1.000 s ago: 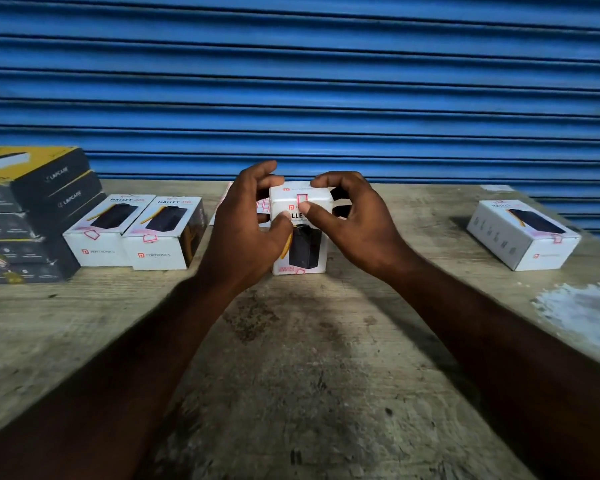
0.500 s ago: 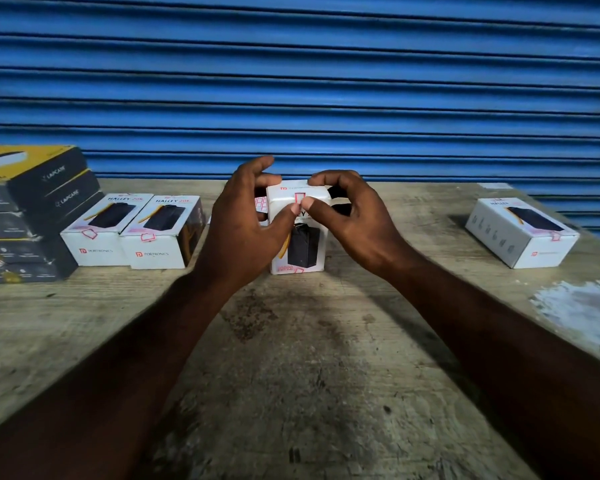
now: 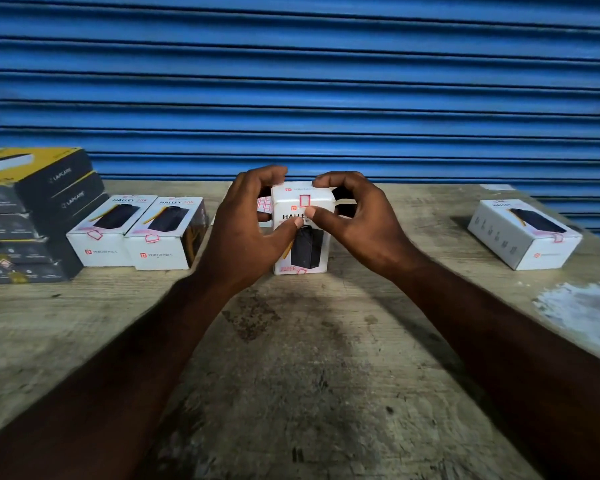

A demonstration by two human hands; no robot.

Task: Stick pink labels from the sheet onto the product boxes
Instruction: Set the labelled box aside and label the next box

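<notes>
Two hands clasp the white cardboard product box (image 3: 307,252), which stands on end on the worn wooden table (image 3: 291,358). The left hand (image 3: 253,230) and right hand (image 3: 359,223) are equally near, thumbs meeting just below its pink-outlined label (image 3: 304,201). The label sheet (image 3: 264,204) seemingly lies behind the left.

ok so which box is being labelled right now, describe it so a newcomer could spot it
In front of the blue shutter runs a worn wooden table. At its middle, the left hand and right hand hold one white box. Unlike the other white boxes, which lie flat, it stands upright, a pink label near its top.
</notes>
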